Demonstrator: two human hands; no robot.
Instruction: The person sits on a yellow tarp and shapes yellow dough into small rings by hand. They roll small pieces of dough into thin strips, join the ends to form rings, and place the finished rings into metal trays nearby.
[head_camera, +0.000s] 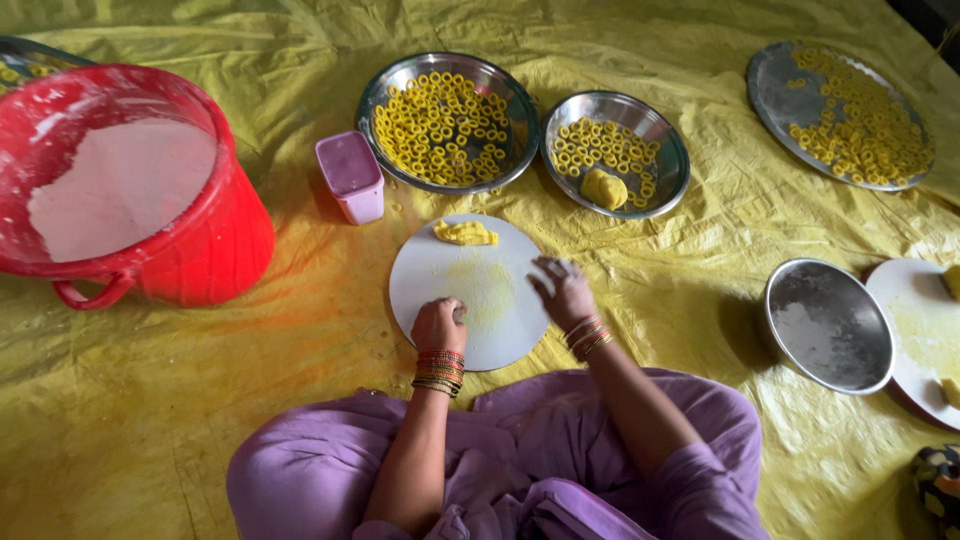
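Observation:
A round white board (505, 335) lies on the yellow sheet in front of my crossed legs. A piece of yellow dough (465, 233) sits at the board's far edge. My left hand (438, 324) rests on the board's near left side with fingers curled; whether it holds a bit of dough is hidden. Fingers spread and pointing down, my right hand (562, 289) touches the board's right side. Both wrists wear bangles.
Two steel bowls (392, 85) (672, 170) of yellow dough rings stand beyond the board; the right one also holds a dough lump (603, 187). A pink tub (350, 176), a red bucket (215, 240) of white flour, a ring-covered tray (775, 95), an empty steel plate (828, 322) and another board (920, 330).

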